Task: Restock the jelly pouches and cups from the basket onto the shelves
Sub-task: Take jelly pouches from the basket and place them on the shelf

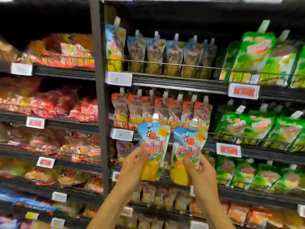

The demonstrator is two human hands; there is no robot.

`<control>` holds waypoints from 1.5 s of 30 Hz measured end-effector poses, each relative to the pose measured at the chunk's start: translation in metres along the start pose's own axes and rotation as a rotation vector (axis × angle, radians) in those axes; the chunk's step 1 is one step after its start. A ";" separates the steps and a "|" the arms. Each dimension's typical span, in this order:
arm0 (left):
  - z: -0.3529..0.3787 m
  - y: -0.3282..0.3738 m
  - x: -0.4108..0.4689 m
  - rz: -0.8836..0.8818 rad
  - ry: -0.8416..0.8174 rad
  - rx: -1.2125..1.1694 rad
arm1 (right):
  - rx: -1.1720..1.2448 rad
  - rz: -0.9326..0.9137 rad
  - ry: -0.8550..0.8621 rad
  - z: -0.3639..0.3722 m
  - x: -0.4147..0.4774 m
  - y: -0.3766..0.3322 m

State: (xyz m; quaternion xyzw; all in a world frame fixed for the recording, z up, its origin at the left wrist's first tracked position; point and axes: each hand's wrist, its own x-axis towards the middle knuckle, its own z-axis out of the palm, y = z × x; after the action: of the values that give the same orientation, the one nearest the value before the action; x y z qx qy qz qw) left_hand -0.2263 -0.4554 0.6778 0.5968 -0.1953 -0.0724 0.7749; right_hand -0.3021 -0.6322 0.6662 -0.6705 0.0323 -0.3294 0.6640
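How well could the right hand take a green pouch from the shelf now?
Probably not: the right hand grips a blue pouch, so no fingers are free, though the way to the green pouches looks open.

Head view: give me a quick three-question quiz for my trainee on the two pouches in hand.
1. True or false: the left hand and the right hand each hold one pouch, the left pouch and the right pouch.
2. The shelf row right behind the held pouches' caps is mainly: A) green, B) orange-red, C) black.
3. Fill in: both held pouches have ___ caps, pointing up.
Key: 1 true; 2 B; 3 white.
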 end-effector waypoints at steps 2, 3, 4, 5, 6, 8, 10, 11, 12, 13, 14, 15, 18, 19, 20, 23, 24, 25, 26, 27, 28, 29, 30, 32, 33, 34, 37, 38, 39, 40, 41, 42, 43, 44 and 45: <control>-0.001 0.019 0.007 0.021 0.003 -0.006 | 0.022 -0.040 0.000 0.008 0.012 -0.014; -0.004 0.028 0.012 0.031 0.007 -0.010 | 0.040 -0.054 -0.005 0.013 0.019 -0.021; -0.006 0.035 0.018 0.047 0.010 -0.010 | 0.059 -0.067 -0.008 0.017 0.026 -0.026; -0.009 0.043 0.023 0.068 0.011 0.001 | 0.077 -0.073 -0.003 0.021 0.033 -0.030; -0.011 0.051 0.029 0.087 0.012 0.009 | 0.097 -0.077 0.002 0.025 0.040 -0.033; -0.015 0.069 0.044 0.119 0.000 -0.037 | 0.125 -0.074 0.005 0.034 0.056 -0.044; -0.018 0.091 0.061 0.139 -0.033 -0.101 | 0.124 -0.116 0.002 0.044 0.071 -0.061; -0.019 0.102 0.068 0.160 -0.041 -0.104 | 0.111 -0.151 -0.002 0.048 0.078 -0.069; -0.021 0.114 0.078 0.192 -0.036 -0.084 | 0.099 -0.193 -0.004 0.054 0.086 -0.078; -0.023 0.125 0.087 0.227 -0.021 -0.057 | 0.088 -0.233 0.003 0.058 0.092 -0.086; -0.025 0.136 0.096 0.267 -0.004 -0.027 | 0.079 -0.269 0.011 0.061 0.099 -0.093; -0.027 0.146 0.105 0.311 0.008 0.001 | 0.079 -0.291 0.017 0.063 0.105 -0.099; -0.029 0.178 0.131 0.475 0.043 0.121 | 0.093 -0.319 0.023 0.070 0.116 -0.113; -0.029 0.189 0.141 0.534 0.050 0.170 | 0.103 -0.322 0.025 0.072 0.120 -0.115; -0.028 0.201 0.151 0.580 0.055 0.205 | 0.108 -0.330 0.027 0.074 0.124 -0.117; -0.025 0.232 0.183 0.662 0.105 0.231 | 0.099 -0.371 0.044 0.081 0.133 -0.122; -0.024 0.240 0.194 0.686 0.132 0.238 | 0.097 -0.384 0.050 0.084 0.136 -0.123; -0.024 0.246 0.204 0.698 0.159 0.240 | 0.095 -0.398 0.058 0.086 0.138 -0.124; -0.025 0.251 0.214 0.698 0.187 0.240 | 0.091 -0.410 0.065 0.087 0.139 -0.125; -0.027 0.254 0.223 0.692 0.216 0.243 | 0.086 -0.419 0.069 0.088 0.141 -0.125; -0.029 0.255 0.231 0.685 0.241 0.254 | 0.083 -0.428 0.071 0.089 0.142 -0.125; -0.030 0.254 0.237 0.680 0.261 0.271 | 0.082 -0.435 0.073 0.090 0.143 -0.127; -0.032 0.252 0.242 0.679 0.282 0.298 | 0.080 -0.443 0.075 0.090 0.144 -0.128; -0.035 0.247 0.247 0.699 0.330 0.389 | 0.071 -0.465 0.084 0.091 0.146 -0.131; -0.037 0.244 0.249 0.715 0.352 0.440 | 0.062 -0.477 0.091 0.092 0.147 -0.134; -0.039 0.241 0.250 0.732 0.368 0.487 | 0.045 -0.489 0.100 0.092 0.149 -0.136; -0.043 0.237 0.253 0.750 0.409 0.608 | -0.014 -0.526 0.119 0.092 0.156 -0.146; -0.044 0.237 0.254 0.743 0.415 0.636 | -0.028 -0.542 0.126 0.094 0.161 -0.150; -0.044 0.237 0.256 0.731 0.416 0.665 | -0.042 -0.560 0.135 0.096 0.166 -0.155; -0.043 0.237 0.257 0.717 0.412 0.699 | -0.053 -0.580 0.148 0.099 0.172 -0.159; -0.043 0.238 0.258 0.705 0.408 0.738 | -0.061 -0.599 0.163 0.103 0.178 -0.165; -0.042 0.238 0.258 0.693 0.402 0.781 | -0.080 -0.620 0.182 0.108 0.184 -0.171; -0.041 0.238 0.258 0.682 0.395 0.821 | -0.115 -0.646 0.201 0.112 0.192 -0.178; -0.041 0.238 0.258 0.669 0.390 0.857 | -0.158 -0.672 0.217 0.116 0.199 -0.183; -0.041 0.238 0.258 0.660 0.391 0.886 | -0.195 -0.690 0.230 0.120 0.206 -0.188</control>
State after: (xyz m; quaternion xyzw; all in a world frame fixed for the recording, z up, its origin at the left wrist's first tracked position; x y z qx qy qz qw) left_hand -0.0040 -0.4419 0.9520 0.7737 -0.2359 0.3730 0.4545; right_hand -0.1566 -0.6049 0.9315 -0.6606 -0.0900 -0.6022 0.4391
